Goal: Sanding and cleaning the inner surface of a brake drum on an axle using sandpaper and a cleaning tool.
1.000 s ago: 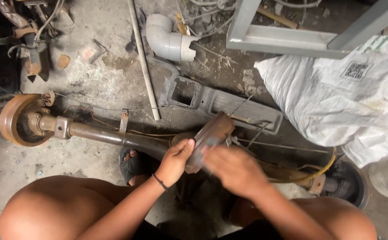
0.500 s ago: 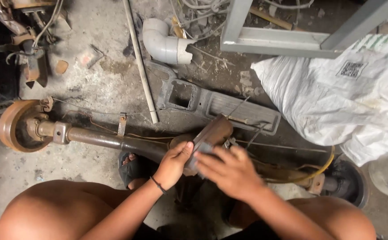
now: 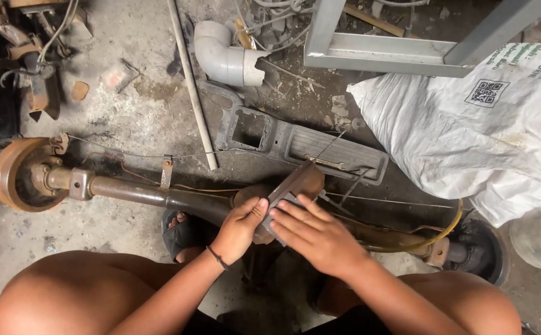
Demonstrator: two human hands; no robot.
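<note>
A person squats on a stained concrete workshop floor [image 3: 128,105] over a rusty axle [image 3: 140,193] that lies across the frame. At the floor's left edge the axle ends in a rust-brown brake drum [image 3: 16,174], and a thin wire [image 3: 121,155] trails along just above the tube. Toward the top edge, a pale rod [image 3: 193,93] runs down toward the axle beside a grey plastic pipe elbow [image 3: 224,56], with a dark grey moulded panel [image 3: 301,142] lying flat below it. Near the middle, the left hand [image 3: 241,226] is curled around the near end of a flat, rust-coloured metal piece [image 3: 298,186] that rests tilted against the axle's bulging centre housing; the right hand [image 3: 320,239] lies just beside it, fingers [image 3: 289,214] extended and pressed flat on the same piece rather than closed around it. The piece looks stiff, fairly heavy for its size and gritty with rust rather than slippery, so it should take a firm grip without harm; its long edges seem the best hold, though they may be sharp or flaking. The axle itself appears far too heavy to shift with one hand. To the right a yellowish hose [image 3: 435,232] loops toward a dark wheel hub [image 3: 481,251] at the axle's other end. A grey metal frame [image 3: 394,49] stands at the top edge, and a white woven sack [image 3: 469,136] slumps at the right edge.
</note>
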